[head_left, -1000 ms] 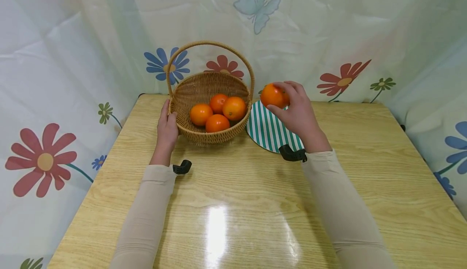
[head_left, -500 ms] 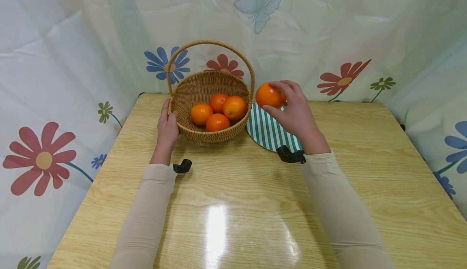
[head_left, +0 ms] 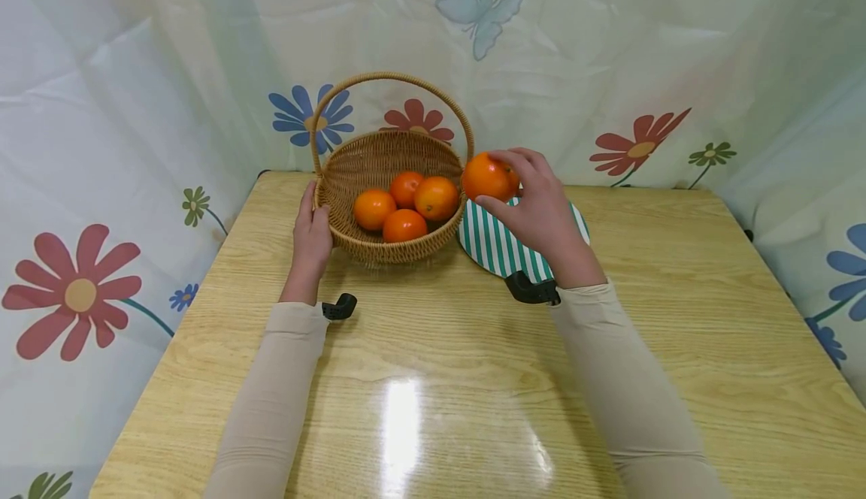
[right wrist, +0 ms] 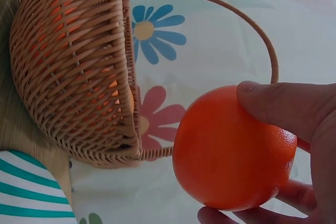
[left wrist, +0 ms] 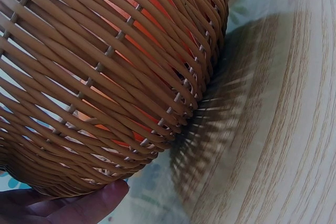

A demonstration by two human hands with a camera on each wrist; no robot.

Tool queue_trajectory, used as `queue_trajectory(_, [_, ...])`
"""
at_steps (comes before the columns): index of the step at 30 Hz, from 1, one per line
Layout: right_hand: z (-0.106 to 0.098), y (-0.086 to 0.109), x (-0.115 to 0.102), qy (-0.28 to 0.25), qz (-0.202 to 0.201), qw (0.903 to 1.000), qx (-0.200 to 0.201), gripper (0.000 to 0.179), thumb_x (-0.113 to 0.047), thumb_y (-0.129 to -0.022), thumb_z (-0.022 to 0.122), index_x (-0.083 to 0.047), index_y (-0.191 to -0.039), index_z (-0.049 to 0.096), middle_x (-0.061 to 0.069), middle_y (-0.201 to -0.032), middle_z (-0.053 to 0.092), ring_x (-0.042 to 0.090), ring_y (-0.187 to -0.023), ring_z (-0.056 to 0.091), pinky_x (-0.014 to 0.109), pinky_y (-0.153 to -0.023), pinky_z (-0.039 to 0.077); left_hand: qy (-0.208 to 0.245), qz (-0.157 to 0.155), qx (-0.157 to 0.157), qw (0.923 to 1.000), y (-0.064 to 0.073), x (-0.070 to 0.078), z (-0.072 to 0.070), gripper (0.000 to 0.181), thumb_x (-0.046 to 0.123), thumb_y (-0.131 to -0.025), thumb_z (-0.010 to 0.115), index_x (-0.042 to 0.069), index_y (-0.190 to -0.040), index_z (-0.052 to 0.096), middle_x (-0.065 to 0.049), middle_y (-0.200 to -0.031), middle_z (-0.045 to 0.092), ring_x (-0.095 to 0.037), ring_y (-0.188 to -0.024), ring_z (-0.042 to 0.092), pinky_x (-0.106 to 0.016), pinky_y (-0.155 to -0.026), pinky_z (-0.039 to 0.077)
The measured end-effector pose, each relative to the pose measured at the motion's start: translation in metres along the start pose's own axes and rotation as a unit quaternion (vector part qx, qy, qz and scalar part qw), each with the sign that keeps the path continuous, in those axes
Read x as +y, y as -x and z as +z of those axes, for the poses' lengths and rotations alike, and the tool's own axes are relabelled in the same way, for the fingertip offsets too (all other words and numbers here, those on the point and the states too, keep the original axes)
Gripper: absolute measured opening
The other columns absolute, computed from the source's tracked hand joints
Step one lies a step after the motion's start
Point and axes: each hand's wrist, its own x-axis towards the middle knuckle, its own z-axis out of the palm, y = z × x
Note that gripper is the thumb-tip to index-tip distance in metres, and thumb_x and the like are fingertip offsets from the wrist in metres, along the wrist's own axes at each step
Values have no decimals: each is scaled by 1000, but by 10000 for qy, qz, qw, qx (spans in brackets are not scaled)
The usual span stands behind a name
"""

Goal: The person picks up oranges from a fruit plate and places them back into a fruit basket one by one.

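A round wicker basket (head_left: 391, 249) with a tall hoop handle stands at the back of the table, holding several oranges (head_left: 436, 199). My left hand (head_left: 312, 242) grips its left side, thumb near the rim; the left wrist view shows the fingers (left wrist: 89, 207) against the weave. Just off the basket's right rim, my right hand (head_left: 537, 206) holds another orange (right wrist: 233, 150) between thumb and fingers, above the table. Part of that orange is hidden behind the fingers. Beneath the right hand lies a green-and-white striped round mat (head_left: 497, 247), partly covered by the hand and wrist.
The wooden table (head_left: 433, 349) reaches back to a flowered curtain (head_left: 555, 55) that hangs behind and along both sides. A black wrist mount (head_left: 531, 288) sticks out from the right sleeve, another mount (head_left: 340, 306) from the left.
My right hand has moved left with the orange, closer to the basket's rim, uncovering the mat's right side. The left hand keeps its place on the basket.
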Motion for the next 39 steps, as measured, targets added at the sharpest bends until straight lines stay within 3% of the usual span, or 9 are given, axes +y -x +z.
queue_trajectory(22, [21, -4, -16, -177, -449, 9988, -124, 59, -31, -83, 76, -20, -136, 54, 12, -140, 44, 30, -119, 50, 44, -86, 54, -28, -6, 19, 10000, 0, 2, 0, 52, 35, -102, 31, 50, -150, 15, 5, -162, 16, -23, -147, 23, -44, -118, 26])
queue_trajectory(39, [37, -8, -26, -310, -538, 9978, -250, 58, -33, -84, 75, -21, -136, 54, 15, -143, 41, 32, -122, 50, 43, -91, 53, -57, 44, 44, 10000, 1, 3, 1, 53, 35, -102, 31, 46, -152, 17, 5, -162, 17, -23, -147, 24, -44, -118, 26])
